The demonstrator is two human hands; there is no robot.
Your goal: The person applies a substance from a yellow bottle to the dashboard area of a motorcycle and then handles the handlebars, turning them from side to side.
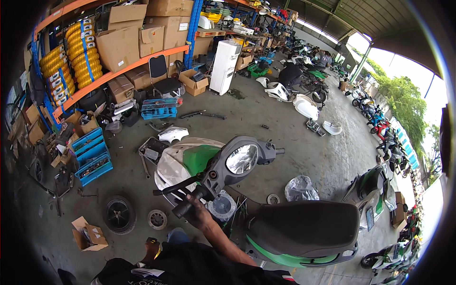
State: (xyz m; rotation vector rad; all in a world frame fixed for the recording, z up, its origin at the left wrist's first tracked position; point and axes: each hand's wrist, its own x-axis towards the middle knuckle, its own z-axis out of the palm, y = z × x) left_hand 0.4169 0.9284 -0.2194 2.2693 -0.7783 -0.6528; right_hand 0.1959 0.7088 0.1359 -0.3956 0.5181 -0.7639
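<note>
From the head cam: scooter [232, 179] is right in front, scuffed white front panel [166, 173] with a green section [199, 158], dark grey handlebar cover [267, 154], glossy oval display [241, 159], long black seat [301, 227]. Right hand [198, 213] is wrapped around the near black handlebar grip [181, 209]. Left hand [152, 248] looks to be down by the shirt [190, 263], can't tell its grip.

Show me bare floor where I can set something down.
Wide: the floor between plastic wrap and white fairing. Smaller: between blue toolbox, wheel and scooter. Crowded: below the shelf, with boxes and a chair, and at the right hand, where grip and lever sit close.
</note>
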